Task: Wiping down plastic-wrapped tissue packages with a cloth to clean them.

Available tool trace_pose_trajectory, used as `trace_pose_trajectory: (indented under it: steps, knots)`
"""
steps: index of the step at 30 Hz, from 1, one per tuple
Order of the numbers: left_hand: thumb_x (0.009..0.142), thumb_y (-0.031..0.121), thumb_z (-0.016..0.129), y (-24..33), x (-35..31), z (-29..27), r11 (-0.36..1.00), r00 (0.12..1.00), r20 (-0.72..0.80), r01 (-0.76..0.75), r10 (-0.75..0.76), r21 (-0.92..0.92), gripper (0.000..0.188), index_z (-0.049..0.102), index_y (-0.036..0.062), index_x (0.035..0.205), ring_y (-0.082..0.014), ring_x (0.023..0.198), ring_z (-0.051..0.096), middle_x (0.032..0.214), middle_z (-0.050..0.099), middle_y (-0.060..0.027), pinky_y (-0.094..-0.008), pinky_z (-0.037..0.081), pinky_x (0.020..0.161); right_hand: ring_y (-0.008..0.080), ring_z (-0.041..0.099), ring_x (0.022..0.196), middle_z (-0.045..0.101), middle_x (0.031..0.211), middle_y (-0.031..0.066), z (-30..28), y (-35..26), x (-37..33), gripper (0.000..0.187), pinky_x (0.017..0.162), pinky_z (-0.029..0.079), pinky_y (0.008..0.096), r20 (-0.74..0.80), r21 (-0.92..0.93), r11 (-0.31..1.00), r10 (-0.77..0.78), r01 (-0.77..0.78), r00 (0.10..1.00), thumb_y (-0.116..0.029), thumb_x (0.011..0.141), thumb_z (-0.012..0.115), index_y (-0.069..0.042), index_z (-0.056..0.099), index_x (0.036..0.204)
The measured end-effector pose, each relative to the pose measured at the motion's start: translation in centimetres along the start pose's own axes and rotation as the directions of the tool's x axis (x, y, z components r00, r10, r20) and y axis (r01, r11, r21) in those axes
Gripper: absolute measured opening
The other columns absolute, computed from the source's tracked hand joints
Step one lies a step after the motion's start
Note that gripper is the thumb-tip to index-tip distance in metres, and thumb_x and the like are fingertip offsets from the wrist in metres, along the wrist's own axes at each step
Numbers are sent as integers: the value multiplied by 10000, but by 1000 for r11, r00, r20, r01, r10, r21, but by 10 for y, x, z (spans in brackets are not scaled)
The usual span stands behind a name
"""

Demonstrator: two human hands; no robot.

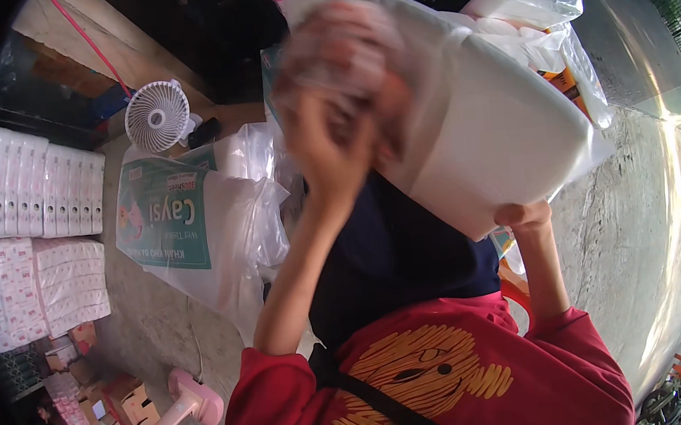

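Tilted across my lap is a large white block (499,127), wrapped in a clear plastic bag (420,23). It looks like a soft stack, but its exact kind is hard to tell. My right hand (526,216) grips its lower right corner from beneath, with most fingers hidden behind it. My left hand (336,133) is at the block's upper left end, where the bag's film is gathered. Motion smears those fingers, so their grip does not show.
On the floor at left lies a large clear bag with a green label (164,216). Behind it stands a small white fan (157,116). Wrapped white packs (35,184) are stacked far left, above cartons (131,404) and a pink fan (198,397). Another plastic bag (544,46) sits upper right.
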State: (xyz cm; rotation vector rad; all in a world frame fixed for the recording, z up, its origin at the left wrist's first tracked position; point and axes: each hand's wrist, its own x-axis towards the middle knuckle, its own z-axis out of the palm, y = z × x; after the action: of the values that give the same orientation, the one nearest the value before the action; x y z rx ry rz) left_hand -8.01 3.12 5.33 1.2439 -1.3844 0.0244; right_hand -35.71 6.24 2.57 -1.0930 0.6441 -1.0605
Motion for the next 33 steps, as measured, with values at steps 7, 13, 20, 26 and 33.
trace_pose_trajectory:
  steps: [7, 13, 20, 26, 33]
  knots:
    - [933, 446, 603, -33, 8, -3, 530, 790, 124, 509, -600, -678, 570, 474, 50, 1321, -242, 1143, 550, 1261, 544, -114, -393, 442, 975, 356, 431, 1357, 469, 1459, 155, 59, -24, -4, 768, 1080, 377, 477, 367, -633, 673, -175, 383, 914, -173, 689, 775, -147, 505, 1408]
    - [946, 532, 524, -26, 0, -19, 447, 790, 286, 559, -542, -698, 637, 442, 58, 1363, -248, 1164, 544, 1302, 530, -119, -405, 435, 1000, 310, 415, 1388, 507, 1456, -39, 96, -34, 19, 760, 1172, 239, 531, 527, -844, -154, -65, 514, 847, -115, 613, 782, -464, 599, 1262]
    - [960, 631, 432, -48, 24, -41, 402, 812, 330, 540, -482, -740, 723, 405, 67, 1412, -256, 1189, 537, 1350, 513, -125, -420, 427, 1029, 243, 405, 1398, 482, 1473, -66, 84, -37, 22, 887, 1170, 197, 537, 399, -913, 7, -185, 408, 898, 69, 587, 642, -463, 584, 1295]
    - [926, 550, 573, -27, 21, -37, 74, 592, 650, 764, -477, -641, 745, 301, 114, 1465, -248, 1257, 472, 1380, 449, -127, -421, 418, 1038, 277, 385, 1408, 453, 1499, -30, 75, -34, 23, 916, 1157, 205, 549, 353, -929, 32, -224, 369, 908, 64, 558, 673, -443, 579, 1315]
    - [782, 284, 687, -3, 27, -30, 172, 625, 509, 715, -592, -678, 721, 350, 99, 1392, -243, 1184, 502, 1262, 482, -108, -391, 441, 1001, 262, 324, 1443, 387, 1544, -26, 75, -25, 21, 953, 1175, 160, 562, 374, -927, -66, -131, 369, 918, 26, 611, 672, -452, 467, 1410]
